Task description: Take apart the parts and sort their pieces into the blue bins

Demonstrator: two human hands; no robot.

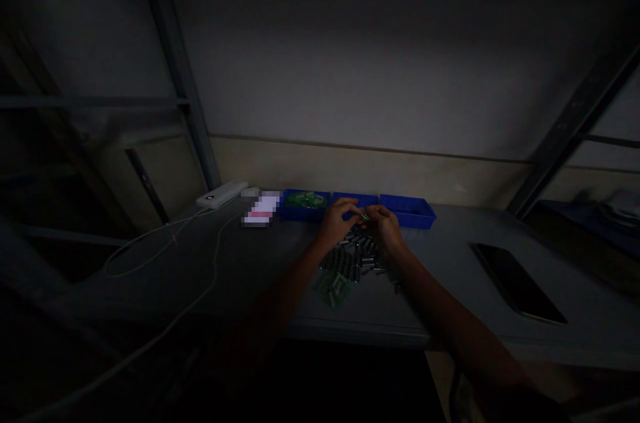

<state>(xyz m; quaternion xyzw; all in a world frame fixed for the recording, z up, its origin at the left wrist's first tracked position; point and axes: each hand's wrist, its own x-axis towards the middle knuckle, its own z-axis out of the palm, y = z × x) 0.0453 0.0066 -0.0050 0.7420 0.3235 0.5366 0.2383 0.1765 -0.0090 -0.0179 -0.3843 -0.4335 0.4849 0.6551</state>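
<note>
At the far left of the grey table [440, 256], I see a white box-shaped device [223, 195] with a small light on its side. A white cable [216, 262] makes a loop beside it, and a length of it runs towards the near left. To the right of this device lies a phone [261, 208], whose bright screen is blurred by blocks, so I cannot read it.

Next comes the left blue bin [300, 213], which contains green packets [306, 199]. It begins a row of three bins along the far side. The middle blue bin [371, 200] is partly hidden behind my hands.

My left hand [343, 222] is bent inwards, and its thumb and finger pinch a small shiny piece [365, 216]. This piece is between my two hands, above the table and in front of the middle bin. Under and nearer than the hands, many metal pieces [345, 262] are spread, and a green bag [334, 290] lies at their near left edge. My right hand [385, 224] grips the same piece with its fingertips, from the right side.

Farther right stands the right blue bin [421, 218]. Well apart, at the near right, a dark flat tablet [520, 283] lies slanted.
</note>
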